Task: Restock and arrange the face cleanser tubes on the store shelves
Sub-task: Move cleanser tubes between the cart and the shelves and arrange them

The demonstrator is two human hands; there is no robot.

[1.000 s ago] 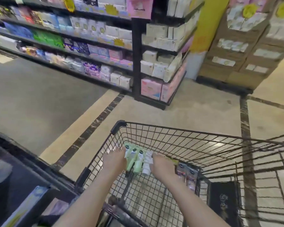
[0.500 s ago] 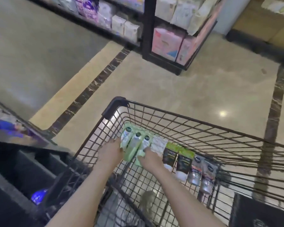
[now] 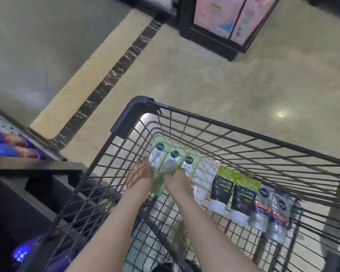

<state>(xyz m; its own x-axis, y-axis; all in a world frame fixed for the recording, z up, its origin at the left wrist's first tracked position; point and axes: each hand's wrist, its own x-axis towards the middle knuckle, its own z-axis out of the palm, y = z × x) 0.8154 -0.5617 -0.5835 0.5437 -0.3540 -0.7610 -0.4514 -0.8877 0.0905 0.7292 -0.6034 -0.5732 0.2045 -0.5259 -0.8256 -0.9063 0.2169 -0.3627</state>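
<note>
Inside a black wire shopping cart (image 3: 133,108) lies a row of cleanser tubes. Three light green tubes (image 3: 171,163) lie at the left end, then a white tube (image 3: 203,173), two black-and-green tubes (image 3: 222,187), and two clear Nivea tubes (image 3: 263,209) at the right. My left hand (image 3: 139,176) reaches into the cart and grips the left side of the green tubes. My right hand (image 3: 178,182) grips them from the right, its fingers hidden under the tubes.
A dark shelf unit (image 3: 33,185) with blue tubes (image 3: 6,144) stands at the left, close to the cart. A black shelf end with pink boxes (image 3: 224,18) stands ahead across the beige floor. A dark marble strip (image 3: 110,75) crosses the floor.
The camera has tilted downward, so the far shelves have left the view and the cart's tubes show fully. Both hands have stayed on the green tubes.
</note>
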